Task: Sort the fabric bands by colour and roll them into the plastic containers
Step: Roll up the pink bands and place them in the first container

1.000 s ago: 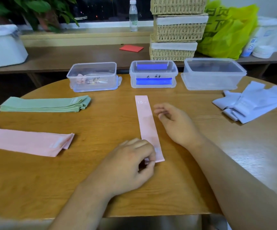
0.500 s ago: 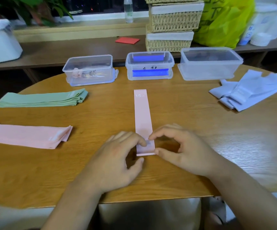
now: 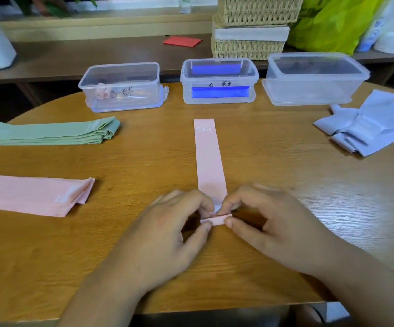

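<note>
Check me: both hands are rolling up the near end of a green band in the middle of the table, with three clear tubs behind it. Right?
Only the colour is wrong: the head view shows the left hand and right hand rolling up the near end of a pink band, not green, in the middle of the table, three clear tubs behind it.

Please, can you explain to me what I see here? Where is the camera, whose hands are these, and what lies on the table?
There is no machine: a person works with bare hands. The camera sits on the person's head and looks down. The left hand and right hand pinch the near end of a pink band, rolled up a little, on the wooden table. Green bands and stacked pink bands lie left, pale blue bands right. Three clear containers stand at the far edge.
</note>
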Demonstrator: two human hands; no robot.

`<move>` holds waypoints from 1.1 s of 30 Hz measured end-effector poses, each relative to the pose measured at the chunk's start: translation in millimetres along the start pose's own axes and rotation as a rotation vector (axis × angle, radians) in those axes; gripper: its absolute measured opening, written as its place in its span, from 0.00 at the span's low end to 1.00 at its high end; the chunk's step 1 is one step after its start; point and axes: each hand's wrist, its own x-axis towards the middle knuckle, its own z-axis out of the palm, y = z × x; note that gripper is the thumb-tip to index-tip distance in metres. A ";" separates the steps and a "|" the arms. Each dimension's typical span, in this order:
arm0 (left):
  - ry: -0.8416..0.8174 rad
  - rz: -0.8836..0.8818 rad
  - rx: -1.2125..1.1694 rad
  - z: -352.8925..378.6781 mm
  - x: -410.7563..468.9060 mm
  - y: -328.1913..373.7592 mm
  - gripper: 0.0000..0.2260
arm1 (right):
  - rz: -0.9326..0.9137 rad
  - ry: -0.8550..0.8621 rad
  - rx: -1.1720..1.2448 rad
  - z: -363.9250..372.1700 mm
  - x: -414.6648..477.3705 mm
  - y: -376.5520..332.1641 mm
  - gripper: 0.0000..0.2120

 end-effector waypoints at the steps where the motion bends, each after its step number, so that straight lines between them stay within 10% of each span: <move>1: -0.006 0.014 0.005 0.2 0.3 -0.5 0.07 | -0.008 -0.009 -0.015 0.1 0.5 0.2 0.07; 33: 0.063 0.012 0.066 1.6 -3.5 0.1 0.11 | -0.090 0.063 -0.228 6.2 -2.5 2.6 0.10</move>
